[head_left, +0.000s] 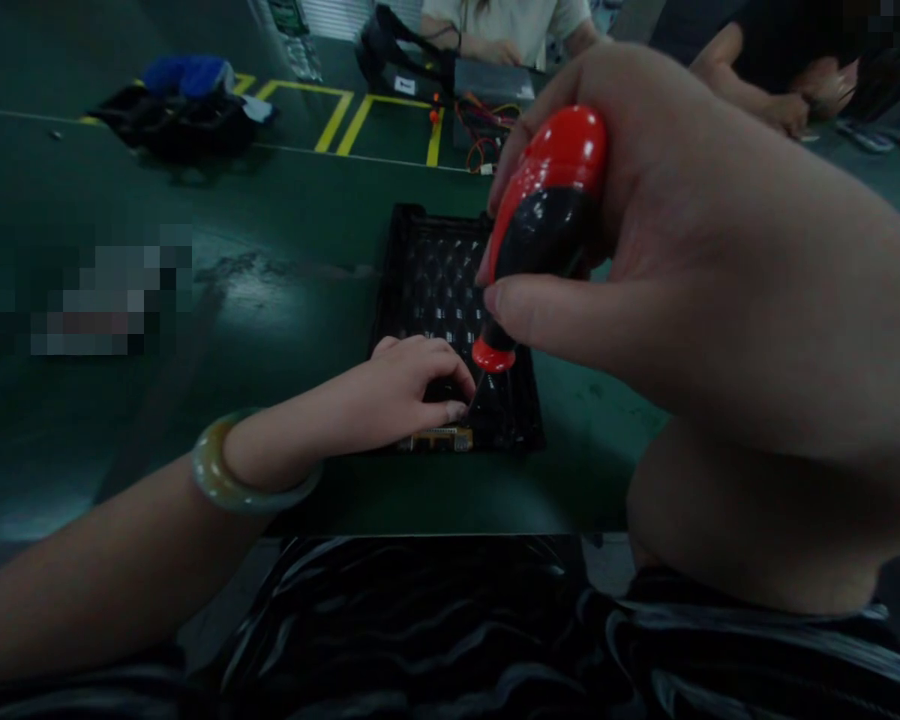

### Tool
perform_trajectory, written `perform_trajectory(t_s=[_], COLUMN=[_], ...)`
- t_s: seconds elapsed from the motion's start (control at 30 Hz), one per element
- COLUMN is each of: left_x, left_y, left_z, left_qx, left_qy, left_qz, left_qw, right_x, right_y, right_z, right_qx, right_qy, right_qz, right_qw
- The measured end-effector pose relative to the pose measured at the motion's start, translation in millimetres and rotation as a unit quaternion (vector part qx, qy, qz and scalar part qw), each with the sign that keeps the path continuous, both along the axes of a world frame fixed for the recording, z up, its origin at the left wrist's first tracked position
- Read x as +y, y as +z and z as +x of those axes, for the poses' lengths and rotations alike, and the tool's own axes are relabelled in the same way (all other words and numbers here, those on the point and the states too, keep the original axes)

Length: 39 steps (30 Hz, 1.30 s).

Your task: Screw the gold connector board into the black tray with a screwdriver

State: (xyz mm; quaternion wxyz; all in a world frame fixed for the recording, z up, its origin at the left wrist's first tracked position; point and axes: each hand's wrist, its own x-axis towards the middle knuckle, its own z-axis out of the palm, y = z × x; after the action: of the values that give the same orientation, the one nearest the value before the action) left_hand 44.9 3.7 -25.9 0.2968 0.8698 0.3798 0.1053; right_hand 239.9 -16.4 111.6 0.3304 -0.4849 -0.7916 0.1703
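Observation:
My right hand (645, 220) is wrapped round a red and black screwdriver (540, 220), held upright with its tip pointing down into a black tray (420, 260). My left hand (409, 390), with a pale bangle on the wrist, is curled over a small dark part at the tray's near edge, fingertips beside the screwdriver tip. A small yellowish circuit board (439, 438) shows just under those fingers. The part under the left hand is mostly hidden.
The tray lies on a dark green table (285, 250) with yellow lines at the back. A black tray with blue items (184, 110) stands far left. Other people (510, 30) sit opposite, near a box with wires (487, 110).

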Motion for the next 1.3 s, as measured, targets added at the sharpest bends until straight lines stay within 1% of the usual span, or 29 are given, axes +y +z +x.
perform_trajectory(t_s=[0.07, 0.1, 0.23, 0.37, 0.53, 0.73, 0.9, 1.0, 1.13, 1.3], left_x=[0, -1, -1, -1, 0, -1, -1, -1, -2, -2], left_y=[1.1, 1.5, 1.2, 0.0, -3.0, -3.8, -5.2, -4.3, -0.6, -0.2], left_z=[0, 0, 0, -1, -2, -2, -2, -2, -1, -1], left_qx=[0.000, 0.002, 0.014, 0.011, 0.009, 0.005, 0.007, 0.020, 0.024, 0.024], left_qy=[-0.001, -0.002, 0.000, -0.002, -0.005, 0.009, 0.017, 0.019, 0.019, 0.015], left_qz=[-0.004, -0.004, 0.000, 0.001, 0.005, -0.008, -0.003, -0.001, -0.005, -0.007], left_qw=[1.000, 1.000, 1.000, 1.000, 1.000, 1.000, 1.000, 1.000, 1.000, 1.000], right_x=[2, 3, 5, 6, 6, 5, 3, 3, 2, 3], right_y=[-0.2, 0.0, 1.5, 1.9, 1.0, -2.2, -1.8, -0.7, -0.1, 0.7], right_z=[-2, -2, -5, -7, -4, 4, 5, 5, 5, 6], right_qx=[-0.086, -0.111, -0.119, -0.158, -0.148, -0.130, -0.081, -0.084, -0.117, -0.108], right_qy=[-0.021, -0.031, -0.035, -0.037, -0.017, 0.096, 0.120, 0.119, 0.084, 0.080], right_qz=[-0.017, -0.022, -0.020, -0.035, -0.019, -0.011, 0.019, 0.019, 0.016, 0.004], right_qw=[0.996, 0.993, 0.992, 0.986, 0.989, 0.987, 0.989, 0.989, 0.989, 0.991])
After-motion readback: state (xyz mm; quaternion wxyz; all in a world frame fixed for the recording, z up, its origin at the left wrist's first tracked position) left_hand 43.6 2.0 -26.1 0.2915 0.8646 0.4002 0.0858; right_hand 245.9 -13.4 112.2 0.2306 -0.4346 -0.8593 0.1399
